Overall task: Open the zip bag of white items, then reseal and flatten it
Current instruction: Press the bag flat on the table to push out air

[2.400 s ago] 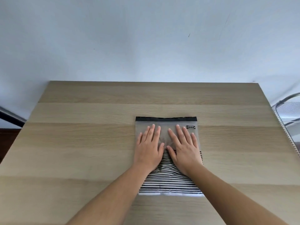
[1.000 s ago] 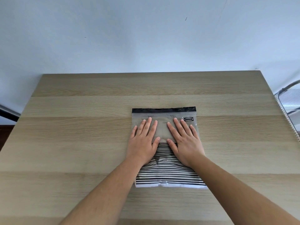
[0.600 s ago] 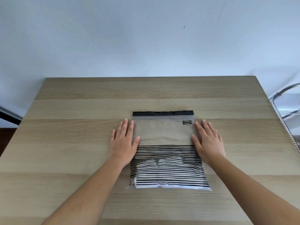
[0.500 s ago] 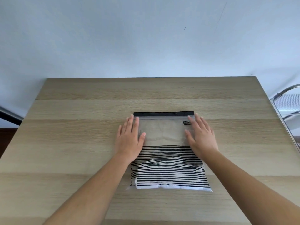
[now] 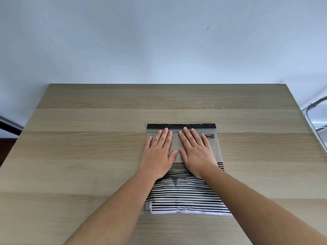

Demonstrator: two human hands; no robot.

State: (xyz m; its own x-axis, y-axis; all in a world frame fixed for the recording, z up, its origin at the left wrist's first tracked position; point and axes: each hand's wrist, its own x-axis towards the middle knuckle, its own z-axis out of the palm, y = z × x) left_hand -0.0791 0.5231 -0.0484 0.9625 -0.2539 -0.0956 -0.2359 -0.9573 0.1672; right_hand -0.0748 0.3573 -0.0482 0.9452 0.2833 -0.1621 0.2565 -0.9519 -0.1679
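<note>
A zip bag lies flat on the wooden table, its black zip strip on the far side and black stripes over the near half. White contents show through the striped part near the bottom edge. My left hand and my right hand rest palm-down side by side on the clear upper half of the bag, fingers spread, fingertips just short of the zip strip. Neither hand grips anything.
A metal wire chair or rack stands past the table's right edge. A dark bar shows at the far left beyond the table. A pale wall rises behind the table.
Both hands slid from the bag's left and right edges inward onto the middle of its clear upper part, fingertips now closer to the zip strip. The bag stays in place.
</note>
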